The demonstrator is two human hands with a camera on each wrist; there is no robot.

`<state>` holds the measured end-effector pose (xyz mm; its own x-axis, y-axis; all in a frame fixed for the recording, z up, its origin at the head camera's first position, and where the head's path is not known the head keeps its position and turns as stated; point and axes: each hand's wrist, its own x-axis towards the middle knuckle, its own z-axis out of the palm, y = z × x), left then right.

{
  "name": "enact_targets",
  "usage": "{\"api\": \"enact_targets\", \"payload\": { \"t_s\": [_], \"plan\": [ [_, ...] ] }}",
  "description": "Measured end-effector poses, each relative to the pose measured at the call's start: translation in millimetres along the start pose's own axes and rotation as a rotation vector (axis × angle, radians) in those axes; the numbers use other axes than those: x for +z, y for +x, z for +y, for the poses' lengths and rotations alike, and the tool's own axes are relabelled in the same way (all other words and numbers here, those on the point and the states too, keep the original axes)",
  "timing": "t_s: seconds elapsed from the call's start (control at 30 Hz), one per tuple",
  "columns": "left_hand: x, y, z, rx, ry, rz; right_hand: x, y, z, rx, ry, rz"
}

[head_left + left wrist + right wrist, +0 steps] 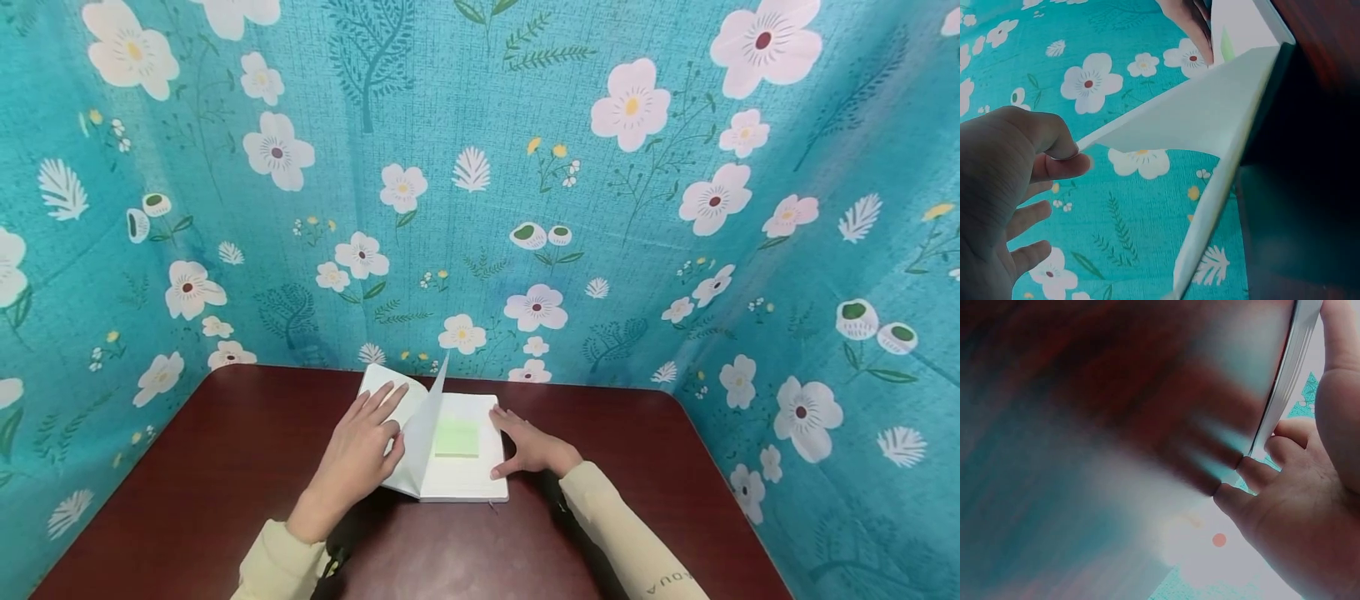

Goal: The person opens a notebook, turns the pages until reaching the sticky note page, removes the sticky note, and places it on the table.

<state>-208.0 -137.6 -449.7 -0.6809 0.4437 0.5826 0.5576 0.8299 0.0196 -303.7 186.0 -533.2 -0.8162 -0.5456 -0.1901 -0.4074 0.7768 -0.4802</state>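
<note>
An open notebook [465,486] lies on the table, with a light green sticky note pad [457,439] on its right-hand page. One white page [426,433] stands raised near the spine. My left hand [360,450] is over the notebook's left side; in the left wrist view its thumb and index finger pinch the raised page's edge [1179,112], the other fingers spread. Along the notebook's right edge rests my right hand [532,448], thumb low and fingers higher up. The right wrist view has its fingertips touching the table beside the notebook's side [1294,369].
The dark red-brown table [600,425] is glossy and has rounded far corners. Behind it and at both sides hangs a teal curtain [480,225] printed with flowers. A thin ribbon [492,507] pokes out below the notebook.
</note>
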Motion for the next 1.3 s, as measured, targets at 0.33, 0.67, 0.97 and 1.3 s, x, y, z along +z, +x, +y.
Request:
{"api": "enact_targets", "payload": {
  "t_s": [0.33, 0.67, 0.97, 1.3],
  "plan": [
    [1.8, -25.0, -16.6, -0.076, -0.023, 0.058, 2, 1, 5, -0.012, -0.012, 0.002],
    [4.7, -53.2, -31.2, -0.244, -0.059, -0.03, -1, 0, 5, -0.005, 0.004, -0.002],
    [14.3, -68.8, -38.6, -0.304, -0.051, -0.109, 0, 0, 3, 0.007, 0.002, -0.01],
    [29.0, -78.0, -43.8, -0.39, -0.042, -0.201, 0, 0, 2, 0.002, -0.005, -0.009]
  ]
}}
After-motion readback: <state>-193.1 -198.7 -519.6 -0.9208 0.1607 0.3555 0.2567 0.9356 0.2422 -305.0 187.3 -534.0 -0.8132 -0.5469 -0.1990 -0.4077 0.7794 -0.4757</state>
